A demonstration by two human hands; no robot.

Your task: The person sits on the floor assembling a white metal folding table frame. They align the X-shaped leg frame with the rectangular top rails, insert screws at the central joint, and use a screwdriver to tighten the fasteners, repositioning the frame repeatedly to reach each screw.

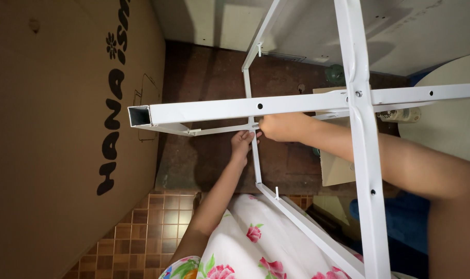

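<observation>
While the large cardboard box (64, 129) is leaning at the left, the white metal frame (245, 109) is standing over the tiled floor (162, 217). Both hands are meeting at its far joint: left hand (241, 144) pinching underneath, right hand (284, 126) closing its grip on a fastener I cannot make out. Any slip could drop the fastener or skew the frame.

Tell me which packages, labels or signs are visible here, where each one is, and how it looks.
Large cardboard box: fills the left side, standing on the tiled floor; flat brown panel with big black lettering and a small black flower mark.
Smaller cardboard piece: lies on the floor right of centre, behind the white metal frame; plain tan, no print visible.
</observation>
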